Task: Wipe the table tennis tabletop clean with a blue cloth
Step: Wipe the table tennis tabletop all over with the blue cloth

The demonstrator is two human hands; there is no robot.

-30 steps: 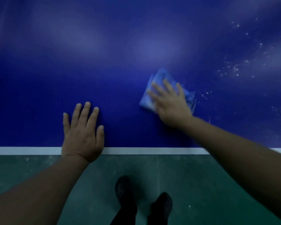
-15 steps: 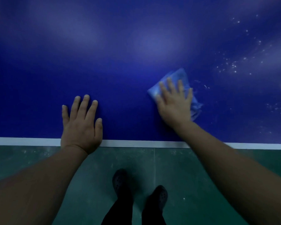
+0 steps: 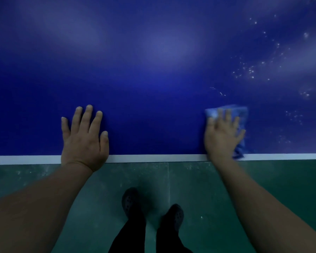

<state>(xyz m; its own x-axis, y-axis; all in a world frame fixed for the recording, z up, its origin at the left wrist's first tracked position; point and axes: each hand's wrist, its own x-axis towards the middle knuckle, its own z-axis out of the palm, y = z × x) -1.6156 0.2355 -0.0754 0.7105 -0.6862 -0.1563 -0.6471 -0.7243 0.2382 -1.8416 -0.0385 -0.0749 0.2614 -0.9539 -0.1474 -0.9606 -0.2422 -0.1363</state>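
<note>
Hands first: the right hand [image 3: 223, 135] is lying flat with fingers spread, pressing down on a blue cloth [image 3: 241, 114] right at the near edge of the desk [image 3: 153, 79]. It's a bit blurry, but the fingers are looking straight, not curled round the fabric. The cloth is poking out past the fingertips on the far side and down along the right side of the hand, with one corner hanging over the white edge stripe [image 3: 153, 158].

The left hand [image 3: 84, 137] is resting palm down on the bare blue top, fingers straight and slightly fanned, holding nothing. Its heel is sitting across the white stripe, and it's well apart from the right hand.

White specks [image 3: 248, 70] are scattered over the far right part of the desk, beyond the cloth and to its right, with a couple of small streaks just past the cloth. The rest of the blue surface is showing soft pale reflections.

Below the edge, a green floor [image 3: 199, 189] is showing, with some pale scuffs and a thin seam line running through it. Two dark shoes [image 3: 130, 200] with little holes are standing on it between the forearms, dark trouser legs [image 3: 128, 236] coming down to them.

I'm not seeing any containers or readable writing anywhere.
</note>
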